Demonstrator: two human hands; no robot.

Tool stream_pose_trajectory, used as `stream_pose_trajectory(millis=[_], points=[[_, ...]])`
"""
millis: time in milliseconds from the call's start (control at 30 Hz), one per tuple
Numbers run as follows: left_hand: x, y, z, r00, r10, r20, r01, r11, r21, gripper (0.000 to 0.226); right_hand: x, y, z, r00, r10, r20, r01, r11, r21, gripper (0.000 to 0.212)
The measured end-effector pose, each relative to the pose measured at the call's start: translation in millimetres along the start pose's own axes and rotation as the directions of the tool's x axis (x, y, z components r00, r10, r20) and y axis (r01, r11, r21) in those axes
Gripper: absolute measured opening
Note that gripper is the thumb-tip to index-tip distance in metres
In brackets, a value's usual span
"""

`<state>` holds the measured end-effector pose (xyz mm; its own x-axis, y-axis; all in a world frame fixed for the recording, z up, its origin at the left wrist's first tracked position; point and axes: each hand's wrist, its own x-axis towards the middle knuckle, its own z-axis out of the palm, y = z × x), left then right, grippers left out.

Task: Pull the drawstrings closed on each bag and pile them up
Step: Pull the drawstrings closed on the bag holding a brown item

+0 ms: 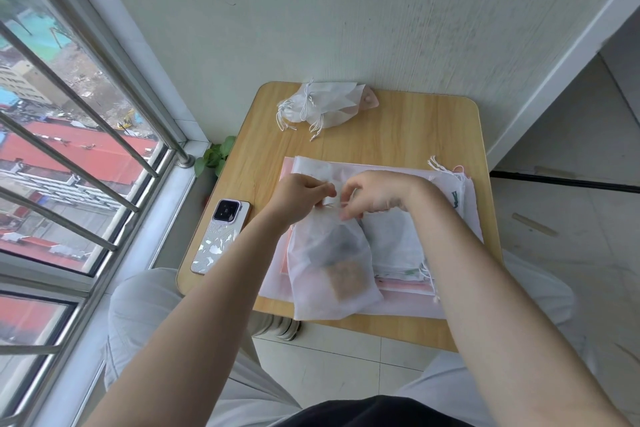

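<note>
Head view: both hands [330, 196] pinch the far-pointing mouth of the white bag [332, 263], its length running toward the person.

The table [398, 128] has a smooth, light wood-grain top with a low sheen. The bag [332, 263] is thin, matt, translucent white non-woven cloth; dark contents show through. The closed bags [325, 104] are the same matt cloth, with white cords. The phone [221, 239] case is glossy and reflective. The window bars [69, 163] are brushed metal.
</note>
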<state>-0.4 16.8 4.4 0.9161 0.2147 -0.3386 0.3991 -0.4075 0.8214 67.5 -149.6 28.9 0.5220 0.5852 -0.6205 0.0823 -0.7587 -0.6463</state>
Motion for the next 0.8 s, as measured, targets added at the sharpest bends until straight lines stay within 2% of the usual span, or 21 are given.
stream_pose_trajectory(millis=[100,167,267,367,467,533,567,600,633,700,800], points=[[0.8,0.2,-0.7,1.000,-0.013,0.006,0.013,1.000,0.021,0.019,-1.7,-5.3,-2.5,0.995,0.089,0.038,-0.081,0.981,-0.177,0.029],[-0.1,0.4,0.3,1.000,-0.025,0.005,0.025,0.999,0.029,0.019,0.3,-3.9,-2.7,0.996,0.089,-0.001,-0.087,0.978,-0.187,0.027],[0.2,-2.0,2.2,0.998,-0.052,0.030,0.049,0.995,0.084,0.023,0.2,-3.2,-2.5,0.993,0.071,-0.095,-0.081,0.991,-0.107,0.022],[-0.8,-5.5,3.7,0.993,-0.016,0.113,-0.002,0.988,0.154,0.030,-0.4,-3.4,-1.8,0.983,0.004,-0.184,-0.006,1.000,-0.006,0.026],[-1.7,-4.0,4.6,0.988,0.024,0.151,-0.060,0.969,0.241,0.025,1.7,-6.0,-1.6,0.928,-0.068,-0.368,0.158,0.962,0.222,0.029],[-1.2,-2.9,4.9,0.990,0.036,0.139,-0.072,0.963,0.260,0.024,3.6,-10.8,-0.8,0.874,-0.124,-0.471,0.339,0.849,0.406,0.017],[-0.6,-3.2,4.9,0.991,0.034,0.133,-0.066,0.968,0.241,0.024,5.0,-12.1,-0.8,0.850,-0.143,-0.508,0.420,0.764,0.489,0.009],[0.4,-3.9,4.7,0.992,0.028,0.126,-0.054,0.977,0.207,0.026,5.5,-12.5,-1.6,0.820,-0.166,-0.548,0.490,0.698,0.522,0.015],[0.7,-4.2,4.2,0.992,0.014,0.122,-0.033,0.987,0.158,0.027,7.6,-10.0,-1.9,0.791,-0.187,-0.583,0.531,0.682,0.503,0.026],[0.1,-3.4,1.7,0.989,-0.033,0.141,0.028,0.999,0.031,0.028,10.5,-3.8,0.5,0.782,-0.186,-0.595,0.500,0.757,0.421,0.035],[1.3,-0.6,-4.1,0.973,-0.088,0.211,0.118,0.984,-0.132,0.032,15.4,3.9,15.1,0.868,-0.174,-0.465,0.367,0.856,0.365,0.024]])
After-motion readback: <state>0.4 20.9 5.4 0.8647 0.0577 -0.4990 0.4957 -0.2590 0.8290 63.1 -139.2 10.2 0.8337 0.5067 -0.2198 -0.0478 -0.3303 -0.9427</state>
